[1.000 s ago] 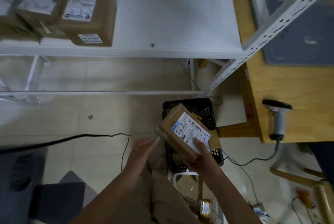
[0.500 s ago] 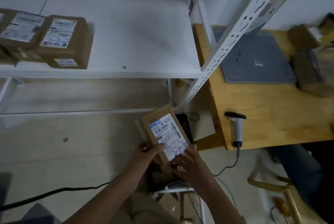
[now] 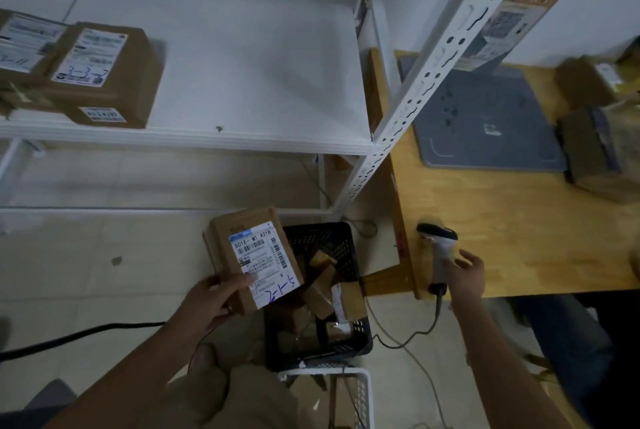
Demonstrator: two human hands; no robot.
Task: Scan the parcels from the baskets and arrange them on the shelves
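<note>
Left hand [image 3: 214, 297], fingers and thumb pinching labelled parcel [image 3: 252, 255] over black basket [image 3: 346, 248]. Right hand [image 3: 464, 272], fingers spread, at scanner [image 3: 437, 241] on desk [image 3: 519, 238]; shelf post [image 3: 415, 109] alongside.

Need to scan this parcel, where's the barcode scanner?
Head view, right side: the scanner lies at the table's near edge, right of the black basket, the right hand over its handle.
</note>
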